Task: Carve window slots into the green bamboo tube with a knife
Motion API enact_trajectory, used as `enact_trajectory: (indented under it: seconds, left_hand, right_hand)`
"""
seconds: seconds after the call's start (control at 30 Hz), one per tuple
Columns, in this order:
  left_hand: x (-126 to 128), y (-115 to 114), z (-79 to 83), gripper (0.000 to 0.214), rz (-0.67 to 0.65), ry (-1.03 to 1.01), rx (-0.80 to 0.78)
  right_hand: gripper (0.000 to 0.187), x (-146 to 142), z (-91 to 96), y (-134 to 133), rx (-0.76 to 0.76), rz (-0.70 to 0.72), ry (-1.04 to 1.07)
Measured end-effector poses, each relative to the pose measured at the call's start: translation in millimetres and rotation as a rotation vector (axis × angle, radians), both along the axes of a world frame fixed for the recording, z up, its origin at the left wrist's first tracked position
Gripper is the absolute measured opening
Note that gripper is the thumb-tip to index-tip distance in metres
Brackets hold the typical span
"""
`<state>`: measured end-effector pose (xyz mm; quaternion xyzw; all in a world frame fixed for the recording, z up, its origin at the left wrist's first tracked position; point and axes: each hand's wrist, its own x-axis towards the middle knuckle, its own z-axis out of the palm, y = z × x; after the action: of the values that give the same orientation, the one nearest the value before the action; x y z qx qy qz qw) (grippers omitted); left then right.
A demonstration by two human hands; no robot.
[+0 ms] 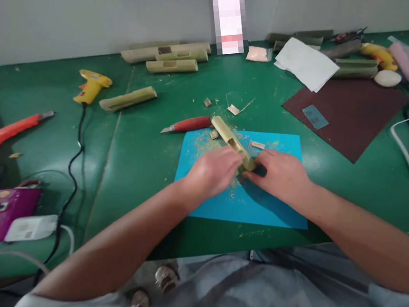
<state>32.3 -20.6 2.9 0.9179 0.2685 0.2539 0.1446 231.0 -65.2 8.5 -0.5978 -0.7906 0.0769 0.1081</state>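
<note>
A short bamboo tube (pixel 229 137) with a slot cut in it lies at an angle on a blue sheet (pixel 266 205), amid yellow shavings. My left hand (pixel 213 172) is closed round the tube's near end from the left, a little blurred. My right hand (pixel 281 173) grips the same end from the right, fingers curled; what else it may hold is hidden. A red-handled knife (pixel 187 125) lies just beyond the sheet's far left corner, a hand's length from my left hand.
Several more bamboo pieces (pixel 171 58) lie at the back of the green table (pixel 134 169). A yellow glue gun (pixel 91 85) with a black cable, an orange cutter (pixel 12 128) and a purple box (pixel 7 209) are left. Dark sandpaper (pixel 351 112) and white paper (pixel 306 63) are right.
</note>
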Motion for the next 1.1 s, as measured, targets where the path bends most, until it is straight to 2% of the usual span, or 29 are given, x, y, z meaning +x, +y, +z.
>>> enact_trajectory:
  seconds: [0.07,0.2,0.33,0.47,0.6,0.73,0.87,1.0,1.1]
  left_hand:
    - [-0.7,-0.2,-0.8,0.027,-0.065,0.043,-0.007]
    - [-1.5,0.8,-2.5,0.024,0.046,-0.003,0.031]
    - [0.4,-1.4,-2.4,0.026,-0.067,0.022,-0.002]
    - [1.0,2.2,-1.5,0.025,0.034,-0.025,0.004]
    - [-0.4,5.5,-0.3,0.026,-0.041,0.023,-0.040]
    - [0.5,2.7,1.2,0.026,-0.012,-0.012,-0.037]
    - [2.6,-2.0,1.5,0.027,-0.080,0.014,-0.081]
    - [-0.2,0.7,-0.8,0.024,0.025,-0.027,-0.044]
    - [-1.8,4.2,-2.1,0.024,-0.082,-0.013,-0.082]
  right_hand:
    - [0.025,0.3,0.2,0.1,-0.015,0.001,-0.005]
    - [0.032,0.7,0.5,0.6,-0.020,-0.013,0.002]
    - [0.026,0.3,2.0,0.8,-0.054,-0.003,-0.019]
    - [0.031,-0.1,3.1,1.2,-0.052,-0.019,-0.012]
    - [0.028,0.1,2.6,1.5,-0.046,-0.012,-0.013]
    - [0.028,-0.5,2.8,1.9,-0.051,-0.018,-0.001]
    - [0.022,-1.2,3.0,1.9,-0.054,-0.010,-0.012]
    - [0.029,-1.2,2.0,1.3,-0.030,-0.005,-0.008]
    - [0.025,-1.2,2.1,1.1,-0.033,-0.002,-0.019]
